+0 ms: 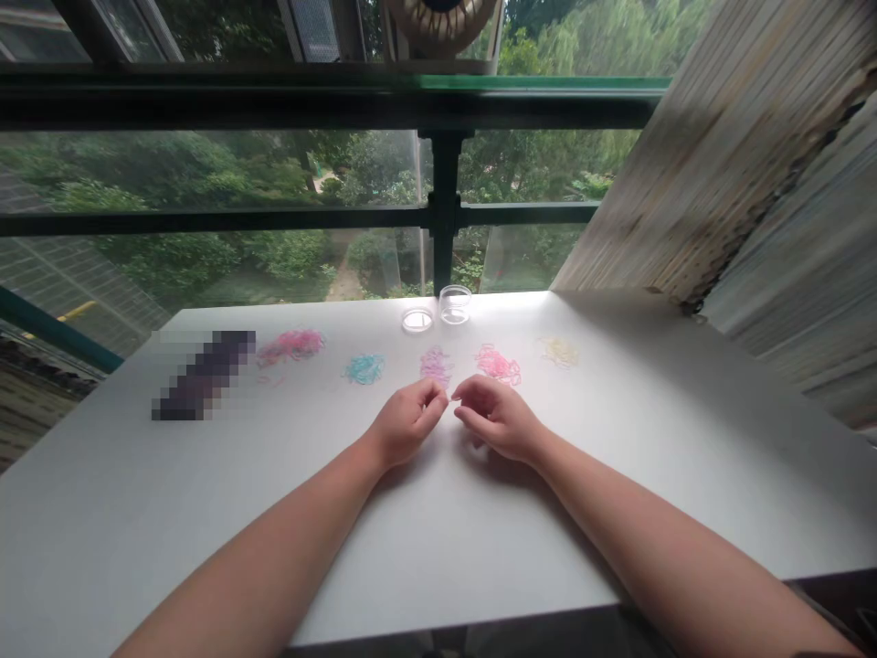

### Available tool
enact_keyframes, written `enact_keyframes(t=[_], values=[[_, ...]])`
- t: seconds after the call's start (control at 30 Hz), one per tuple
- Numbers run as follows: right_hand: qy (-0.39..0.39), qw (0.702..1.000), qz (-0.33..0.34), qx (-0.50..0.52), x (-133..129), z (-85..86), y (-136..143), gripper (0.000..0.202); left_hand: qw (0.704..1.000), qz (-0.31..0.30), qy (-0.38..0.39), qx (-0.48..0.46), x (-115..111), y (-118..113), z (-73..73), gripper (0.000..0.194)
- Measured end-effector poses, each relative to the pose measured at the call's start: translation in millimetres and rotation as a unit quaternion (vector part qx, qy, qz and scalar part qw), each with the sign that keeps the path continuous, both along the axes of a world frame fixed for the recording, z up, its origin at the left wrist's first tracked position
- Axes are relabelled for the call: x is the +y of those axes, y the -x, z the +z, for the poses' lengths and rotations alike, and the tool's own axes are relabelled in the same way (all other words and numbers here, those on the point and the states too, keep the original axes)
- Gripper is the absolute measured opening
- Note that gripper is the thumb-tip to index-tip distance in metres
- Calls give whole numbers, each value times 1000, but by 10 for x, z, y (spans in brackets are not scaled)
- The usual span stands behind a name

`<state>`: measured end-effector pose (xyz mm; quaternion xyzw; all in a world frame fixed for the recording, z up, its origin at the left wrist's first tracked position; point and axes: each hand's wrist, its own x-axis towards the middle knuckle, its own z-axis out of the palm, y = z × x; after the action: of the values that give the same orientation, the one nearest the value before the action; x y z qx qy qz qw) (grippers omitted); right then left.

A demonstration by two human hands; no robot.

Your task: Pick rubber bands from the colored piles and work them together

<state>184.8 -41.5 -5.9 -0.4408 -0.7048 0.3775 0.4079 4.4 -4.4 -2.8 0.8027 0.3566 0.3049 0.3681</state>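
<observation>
My left hand [409, 422] hovers over the middle of the white table, thumb and forefinger pinched together. Whatever sits in that pinch is too small to make out. Close beside it, my right hand [499, 419] is curled, with a gap between thumb and forefinger and nothing plainly held. The fingertips of both hands nearly meet. Just beyond them lie a loose pile of lilac rubber bands [436, 364] and a pile of pink rubber bands [499, 363]. Farther left is a pile of turquoise rubber bands [364, 368]; to the right, pale yellow rubber bands [560, 351].
A mixed, mostly pink pile of bands [293, 345] lies at the left, near a blurred-out dark patch [204, 376]. At the table's [384, 585] back edge stand a clear round container [455, 306] and a clear lid [417, 320]. Behind are window bars; a curtain [658, 164] hangs right.
</observation>
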Motion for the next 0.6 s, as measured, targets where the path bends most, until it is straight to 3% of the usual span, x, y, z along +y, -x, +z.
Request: enact_keyframes(t=[0.23,0.6], values=[[-32,998,-50,-28,-11,17,-31,6,1000,-8,14,10,-12,-19,4,22],[-42,997,-38,-54,-4,27,-43,6,1000,-5,18,0,-9,4,-6,25]])
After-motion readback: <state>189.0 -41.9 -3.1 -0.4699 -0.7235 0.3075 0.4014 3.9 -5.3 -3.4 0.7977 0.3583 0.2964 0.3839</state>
